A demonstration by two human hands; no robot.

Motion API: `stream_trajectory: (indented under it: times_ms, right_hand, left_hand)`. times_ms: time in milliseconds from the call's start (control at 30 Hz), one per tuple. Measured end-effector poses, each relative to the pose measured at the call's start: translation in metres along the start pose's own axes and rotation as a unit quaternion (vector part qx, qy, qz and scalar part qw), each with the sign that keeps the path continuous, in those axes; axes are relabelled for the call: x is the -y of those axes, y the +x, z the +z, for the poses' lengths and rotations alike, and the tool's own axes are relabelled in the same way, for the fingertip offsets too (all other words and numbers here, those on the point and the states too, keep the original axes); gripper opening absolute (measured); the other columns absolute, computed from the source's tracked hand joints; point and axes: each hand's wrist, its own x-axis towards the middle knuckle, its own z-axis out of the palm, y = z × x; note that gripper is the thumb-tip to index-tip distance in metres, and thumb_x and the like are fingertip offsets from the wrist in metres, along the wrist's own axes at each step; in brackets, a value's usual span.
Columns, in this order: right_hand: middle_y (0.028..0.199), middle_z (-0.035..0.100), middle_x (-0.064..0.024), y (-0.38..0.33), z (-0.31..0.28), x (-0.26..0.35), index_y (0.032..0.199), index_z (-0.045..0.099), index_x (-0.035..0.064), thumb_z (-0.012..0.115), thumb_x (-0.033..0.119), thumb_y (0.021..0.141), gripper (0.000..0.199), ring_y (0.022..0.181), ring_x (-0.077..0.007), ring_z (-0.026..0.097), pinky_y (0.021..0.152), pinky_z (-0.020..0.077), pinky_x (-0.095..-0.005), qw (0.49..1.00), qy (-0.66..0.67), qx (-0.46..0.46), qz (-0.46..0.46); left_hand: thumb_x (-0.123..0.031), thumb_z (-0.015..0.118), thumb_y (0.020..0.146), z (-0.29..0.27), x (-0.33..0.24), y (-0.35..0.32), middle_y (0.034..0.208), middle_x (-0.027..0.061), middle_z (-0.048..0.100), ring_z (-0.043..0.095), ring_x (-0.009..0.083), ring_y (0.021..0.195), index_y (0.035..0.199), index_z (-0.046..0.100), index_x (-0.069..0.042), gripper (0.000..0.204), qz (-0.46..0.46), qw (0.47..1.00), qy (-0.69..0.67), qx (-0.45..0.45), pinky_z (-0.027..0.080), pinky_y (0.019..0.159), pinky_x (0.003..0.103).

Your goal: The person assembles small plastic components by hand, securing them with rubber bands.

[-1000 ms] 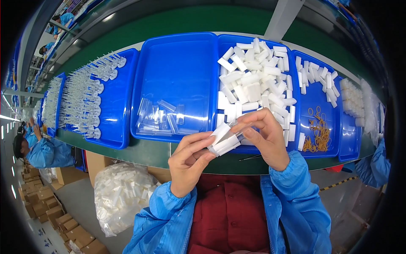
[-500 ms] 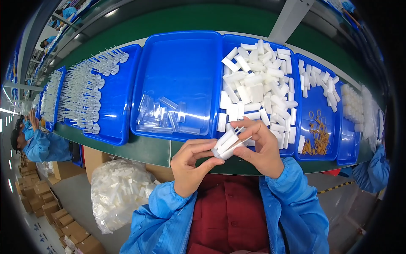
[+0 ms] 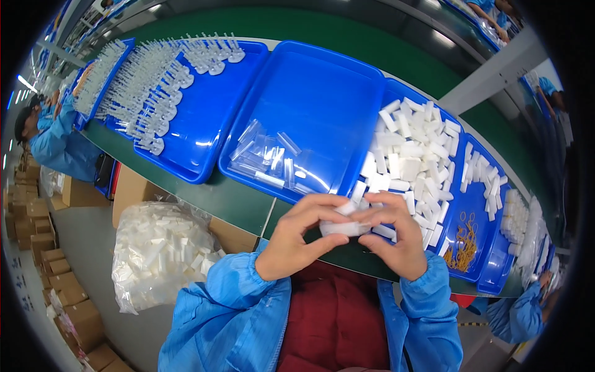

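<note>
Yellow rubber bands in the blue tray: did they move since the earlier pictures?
No. The rubber bands still lie at the near end of their blue tray; the whole view has just turned.

The counter (image 3: pixel 242 208) is dark green, its trays (image 3: pixel 310 93) glossy plain blue. The piece (image 3: pixel 346 229) in the fingers (image 3: pixel 315 202) is white, as are the heaped blocks (image 3: pixel 412 149). Rubber bands (image 3: pixel 460 248) show amber-yellow; the strips (image 3: pixel 289 144) are clear and colourless. The sleeves (image 3: pixel 217 316) are bright blue, the shirt (image 3: pixel 328 316) dark red, the cartons (image 3: pixel 65 284) brown, the floor (image 3: pixel 142 341) grey.
</note>
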Motion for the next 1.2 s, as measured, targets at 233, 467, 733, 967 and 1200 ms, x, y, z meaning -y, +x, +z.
stream_trajectory:
  times_ms: [233,467,733,967,1200]
  right_hand:
    - [0.105,0.067,-0.0104,0.114,0.03,-0.015,0.101,0.069,0.0032,0.067,0.012,0.088,0.015,0.1,-0.0288,0.059,0.088,0.045,-0.0366,0.981,-0.182,0.001,-0.074]
    - [0.097,0.066,-0.0115,0.166,0.078,-0.031,0.09,0.068,0.0043,0.07,0.013,0.083,0.012,0.092,-0.0303,0.059,0.082,0.0457,-0.0402,0.872,-0.472,0.075,-0.108]
    - [0.094,0.066,-0.0084,0.121,0.027,0.012,0.108,0.059,-0.0012,0.067,0.008,0.09,0.022,0.088,-0.0142,0.065,0.081,0.0506,-0.0264,0.955,0.253,-0.077,0.134]
    - [0.088,0.066,-0.0052,0.038,0.013,0.02,0.115,0.061,-0.0006,0.065,0.015,0.095,0.025,0.083,-0.0114,0.062,0.079,0.0488,-0.0254,0.94,0.25,-0.158,0.17]
    - [0.092,0.063,-0.0045,0.014,0.011,0.009,0.103,0.063,0.0025,0.061,0.025,0.099,0.023,0.082,-0.0103,0.058,0.075,0.0457,-0.0243,0.966,0.146,-0.176,0.12]
  left_hand:
    - [0.009,0.071,0.083,-0.022,0.003,-0.014,0.133,0.0156,0.051,0.058,0.0246,0.117,0.11,0.065,0.005,0.027,0.034,0.973,-0.052,-0.221,0.053,0.097,0.035]
    - [0.007,0.07,0.085,-0.027,0.004,-0.025,0.134,0.017,0.052,0.058,0.0237,0.117,0.109,0.066,0.006,0.024,0.015,0.962,-0.108,-0.252,0.053,0.097,0.036]
    - [0.008,0.069,0.085,-0.02,0.002,-0.019,0.133,0.0176,0.052,0.059,0.0262,0.117,0.11,0.066,0.005,0.025,0.042,0.971,-0.082,-0.221,0.053,0.098,0.035]
    - [0.008,0.071,0.084,0.001,-0.004,-0.011,0.131,0.0172,0.053,0.059,0.0269,0.118,0.109,0.067,0.004,0.026,0.024,0.985,-0.079,-0.149,0.053,0.097,0.034]
    - [0.005,0.073,0.083,0.017,-0.002,-0.005,0.131,0.0173,0.054,0.059,0.0272,0.117,0.109,0.068,0.002,0.026,0.02,0.994,-0.034,-0.099,0.052,0.097,0.034]
